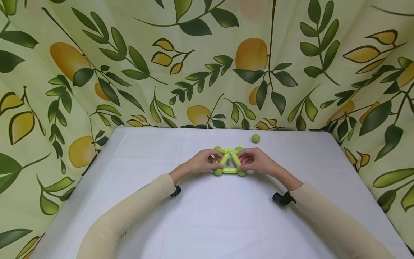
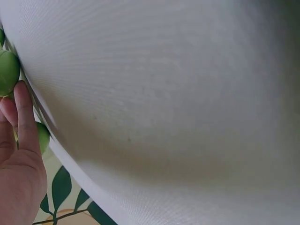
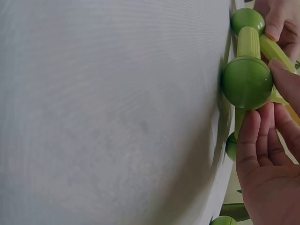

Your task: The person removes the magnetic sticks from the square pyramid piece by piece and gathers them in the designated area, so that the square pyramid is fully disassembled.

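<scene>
A ball-and-rod building toy [image 1: 230, 170] with yellow-green rods and green corner balls lies on the white table. Two slanted rods rise from its near corners and meet at the top. My left hand [image 1: 204, 160] grips its left side, fingers and thumb near the corner ball [image 2: 8, 72]. On the opposite side my right hand [image 1: 257, 160] pinches the structure, its thumb and fingertips right at the near right ball [image 3: 247, 83]. A short ribbed rod [image 3: 248, 42] joins that ball to the near left one [image 3: 248, 22]. The hands partly hide the side rods.
A loose green ball [image 1: 256, 138] sits behind the structure, toward the table's far edge. White cloth covers the table [image 1: 207, 223]. A curtain [image 1: 207, 64] printed with leaves and fruit hangs behind and at both sides. Black wrist cameras [image 1: 283, 199] sit close above the cloth.
</scene>
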`<action>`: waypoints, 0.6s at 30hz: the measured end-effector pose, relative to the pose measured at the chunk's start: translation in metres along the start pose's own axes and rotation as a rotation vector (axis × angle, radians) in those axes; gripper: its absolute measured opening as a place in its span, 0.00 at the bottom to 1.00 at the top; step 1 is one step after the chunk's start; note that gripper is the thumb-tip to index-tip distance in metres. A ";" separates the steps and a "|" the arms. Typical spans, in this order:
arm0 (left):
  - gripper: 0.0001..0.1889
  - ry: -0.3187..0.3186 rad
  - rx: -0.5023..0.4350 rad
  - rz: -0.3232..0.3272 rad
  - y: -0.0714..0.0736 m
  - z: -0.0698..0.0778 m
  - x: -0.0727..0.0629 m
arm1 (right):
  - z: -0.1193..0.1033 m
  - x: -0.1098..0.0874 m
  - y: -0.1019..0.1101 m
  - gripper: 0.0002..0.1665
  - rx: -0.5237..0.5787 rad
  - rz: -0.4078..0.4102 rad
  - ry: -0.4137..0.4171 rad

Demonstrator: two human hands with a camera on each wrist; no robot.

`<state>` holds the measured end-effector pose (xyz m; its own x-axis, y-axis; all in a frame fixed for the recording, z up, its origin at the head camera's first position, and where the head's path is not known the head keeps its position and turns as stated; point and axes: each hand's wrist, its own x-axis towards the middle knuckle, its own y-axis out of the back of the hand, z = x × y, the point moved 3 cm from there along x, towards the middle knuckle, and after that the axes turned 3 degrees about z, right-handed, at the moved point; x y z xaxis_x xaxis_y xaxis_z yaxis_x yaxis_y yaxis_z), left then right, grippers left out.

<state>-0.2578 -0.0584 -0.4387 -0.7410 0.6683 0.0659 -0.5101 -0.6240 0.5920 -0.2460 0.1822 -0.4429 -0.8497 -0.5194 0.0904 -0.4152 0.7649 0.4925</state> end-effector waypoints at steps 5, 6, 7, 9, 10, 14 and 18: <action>0.11 -0.005 -0.011 -0.002 0.000 -0.002 0.001 | -0.001 0.002 0.000 0.18 -0.012 -0.002 -0.031; 0.11 -0.003 -0.011 0.000 0.000 -0.002 0.001 | -0.001 0.002 -0.001 0.18 -0.007 -0.002 -0.030; 0.11 -0.002 -0.012 0.002 0.000 -0.002 0.001 | 0.000 0.002 -0.001 0.18 0.000 -0.001 -0.027; 0.11 0.002 -0.013 0.006 0.000 -0.002 0.001 | 0.000 0.002 -0.001 0.18 0.010 0.001 -0.021; 0.11 0.005 -0.014 0.007 0.000 -0.001 0.001 | 0.000 0.002 -0.001 0.17 0.012 0.001 -0.020; 0.11 0.014 -0.025 0.005 0.000 -0.002 0.001 | -0.001 0.001 -0.001 0.17 0.011 0.000 -0.026; 0.11 0.017 -0.029 0.006 0.000 -0.003 0.002 | -0.002 0.001 -0.001 0.17 0.012 -0.004 -0.015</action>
<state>-0.2602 -0.0578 -0.4409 -0.7515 0.6574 0.0555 -0.5176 -0.6396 0.5683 -0.2463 0.1802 -0.4411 -0.8528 -0.5167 0.0756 -0.4222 0.7674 0.4825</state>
